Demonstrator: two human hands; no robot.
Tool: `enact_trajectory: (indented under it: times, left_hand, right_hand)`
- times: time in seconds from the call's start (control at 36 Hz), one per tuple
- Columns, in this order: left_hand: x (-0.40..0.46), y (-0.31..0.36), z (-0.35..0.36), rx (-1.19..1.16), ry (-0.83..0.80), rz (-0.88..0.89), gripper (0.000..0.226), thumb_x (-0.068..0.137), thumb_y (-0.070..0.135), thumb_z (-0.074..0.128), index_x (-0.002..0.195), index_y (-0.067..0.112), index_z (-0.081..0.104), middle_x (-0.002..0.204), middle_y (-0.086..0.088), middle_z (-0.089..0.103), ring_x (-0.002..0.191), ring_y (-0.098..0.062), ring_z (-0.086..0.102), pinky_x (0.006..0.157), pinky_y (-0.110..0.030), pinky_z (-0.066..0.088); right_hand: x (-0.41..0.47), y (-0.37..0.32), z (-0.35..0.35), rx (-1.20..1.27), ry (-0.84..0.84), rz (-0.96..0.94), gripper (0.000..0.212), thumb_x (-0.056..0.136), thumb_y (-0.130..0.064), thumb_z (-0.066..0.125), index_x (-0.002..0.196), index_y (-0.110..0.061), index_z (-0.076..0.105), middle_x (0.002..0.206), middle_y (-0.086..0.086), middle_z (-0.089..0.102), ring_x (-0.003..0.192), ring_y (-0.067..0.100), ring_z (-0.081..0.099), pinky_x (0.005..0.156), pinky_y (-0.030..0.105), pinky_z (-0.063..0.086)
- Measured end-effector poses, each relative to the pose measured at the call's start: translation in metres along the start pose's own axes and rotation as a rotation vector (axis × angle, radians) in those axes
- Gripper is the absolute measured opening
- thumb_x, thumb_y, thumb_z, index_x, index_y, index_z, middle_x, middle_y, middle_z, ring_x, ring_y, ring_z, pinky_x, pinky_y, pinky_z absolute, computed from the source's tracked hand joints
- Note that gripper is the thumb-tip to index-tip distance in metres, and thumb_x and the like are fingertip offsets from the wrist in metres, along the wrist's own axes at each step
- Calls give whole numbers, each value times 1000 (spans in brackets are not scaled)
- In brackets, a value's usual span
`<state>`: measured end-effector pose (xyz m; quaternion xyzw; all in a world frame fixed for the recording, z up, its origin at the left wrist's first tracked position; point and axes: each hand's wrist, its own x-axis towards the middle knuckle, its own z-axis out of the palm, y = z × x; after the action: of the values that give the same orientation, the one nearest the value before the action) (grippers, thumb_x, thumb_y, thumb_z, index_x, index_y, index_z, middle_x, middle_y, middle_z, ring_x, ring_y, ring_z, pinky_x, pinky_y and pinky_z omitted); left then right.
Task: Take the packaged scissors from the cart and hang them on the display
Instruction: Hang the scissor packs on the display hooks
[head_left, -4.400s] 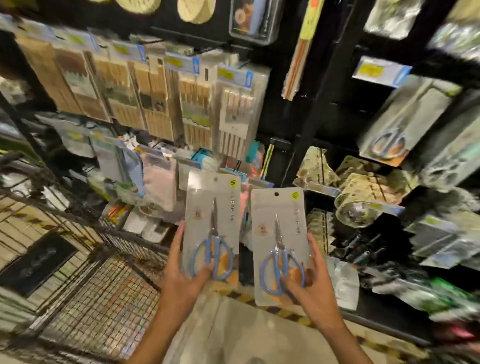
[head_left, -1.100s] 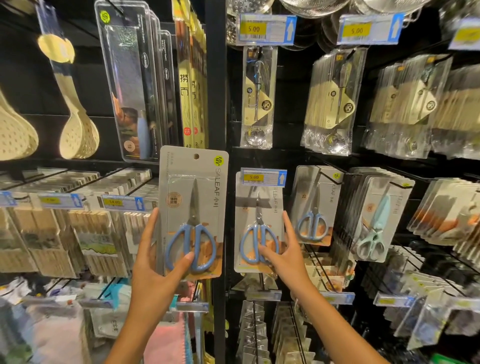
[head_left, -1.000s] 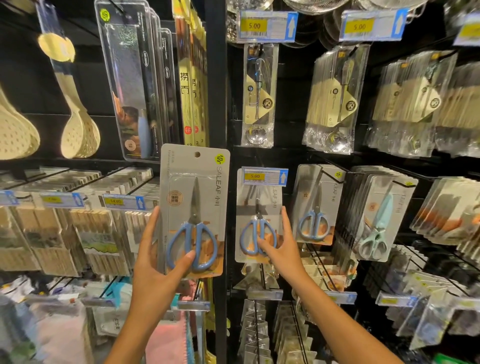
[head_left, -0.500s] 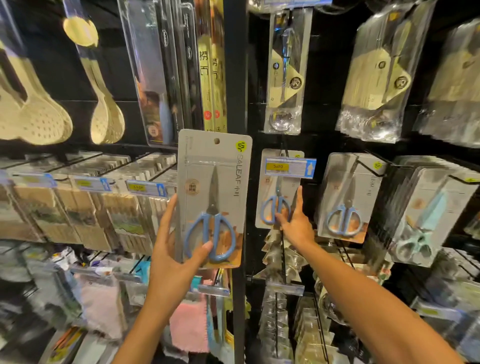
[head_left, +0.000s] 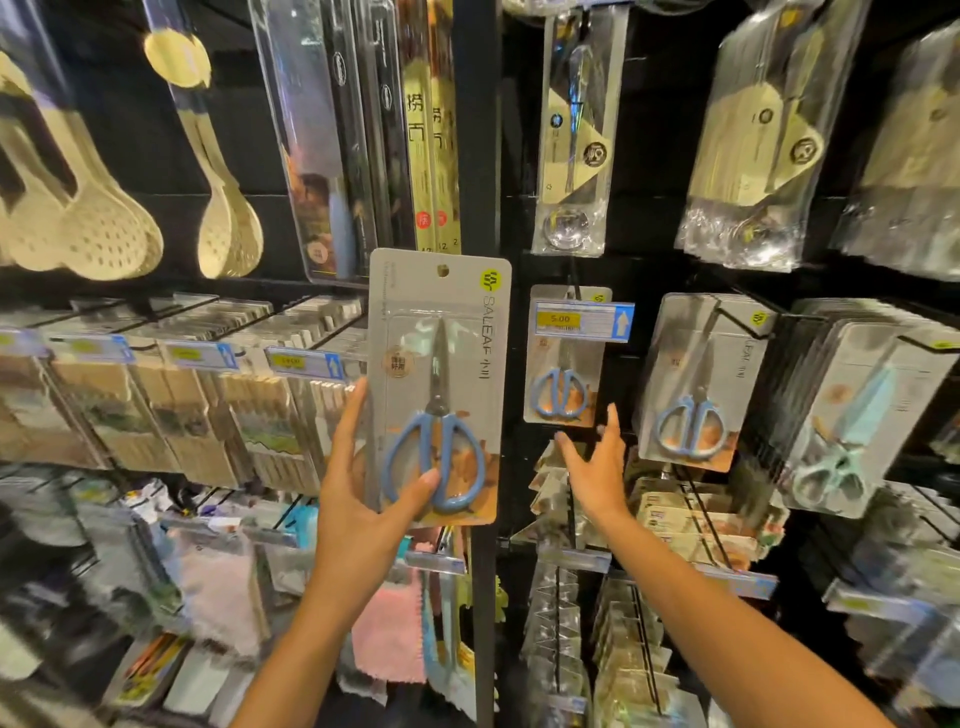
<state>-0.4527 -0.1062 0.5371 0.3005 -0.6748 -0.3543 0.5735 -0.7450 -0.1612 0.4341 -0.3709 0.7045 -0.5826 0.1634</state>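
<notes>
My left hand (head_left: 363, 504) grips a grey carded pack of blue-handled scissors (head_left: 439, 384) by its lower left edge and holds it upright in front of the black upright post. A second pack of the same scissors (head_left: 563, 364) hangs on a display hook behind a price tag (head_left: 582, 321). Just below that pack my right hand (head_left: 597, 467) is free, fingers spread, touching nothing. Another pack of blue scissors (head_left: 696, 384) hangs on the hook to the right.
A black post (head_left: 480, 130) divides the display. Packs of mint-green scissors (head_left: 852, 421) hang at the right, bagged spoons (head_left: 574, 135) above, slotted ladles (head_left: 93, 218) at upper left, chopstick packs (head_left: 182, 405) at left. Cloths and small bagged goods fill the lower hooks.
My right hand has let go of the second scissors pack, which now hangs on the hook, and has dropped just below it. The left hand still holds its pack.
</notes>
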Motion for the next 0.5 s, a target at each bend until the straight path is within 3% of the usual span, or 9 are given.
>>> enact_trajectory:
  times: [0.08, 0.17, 0.22, 0.31, 0.42, 0.5]
  left_hand:
    - [-3, -1, -1, -11, -6, 14, 93, 81, 14, 78, 154, 41, 27, 154, 39, 27, 142, 17, 24, 102, 4, 27]
    - [-7, -4, -2, -16, -27, 18, 94, 82, 14, 79, 154, 43, 26, 155, 38, 26, 144, 13, 24, 107, 0, 27]
    - [-10, -6, -2, -32, -41, 7, 95, 82, 13, 79, 154, 44, 26, 156, 36, 26, 146, 9, 24, 113, -12, 28]
    - [-17, -3, 0, -40, -52, 2, 95, 82, 16, 79, 154, 46, 25, 155, 37, 26, 144, 11, 25, 111, -16, 27]
    - [-26, 3, 4, -86, -79, 2, 94, 82, 11, 79, 154, 42, 26, 146, 45, 34, 134, 19, 35, 98, -1, 37]
    - [-30, 7, 8, -93, -98, 5, 94, 83, 8, 78, 155, 38, 25, 140, 51, 34, 131, 22, 37, 95, 2, 36]
  right_hand:
    - [-32, -9, -3, 98, -69, -21, 81, 95, -47, 63, 158, -37, 14, 153, -1, 37, 138, 21, 44, 108, 40, 44]
    - [-68, -30, -12, 221, -174, -94, 67, 99, -40, 57, 155, -41, 19, 142, -6, 49, 127, 13, 54, 91, 20, 46]
    - [-90, -47, -18, 291, -226, -144, 61, 101, -35, 55, 152, -45, 23, 137, -5, 55, 121, 13, 61, 92, 26, 54]
    - [-121, -76, -28, 349, -276, -251, 65, 99, -33, 54, 155, -38, 22, 134, -1, 58, 112, 16, 68, 91, 33, 58]
    - [-153, -109, -38, 309, -388, -353, 76, 92, -38, 60, 153, -49, 16, 137, -13, 53, 112, 7, 67, 87, 23, 56]
    - [-163, -118, -41, 228, -422, -394, 92, 89, -40, 71, 149, -65, 5, 141, -6, 55, 114, 13, 68, 93, 39, 59]
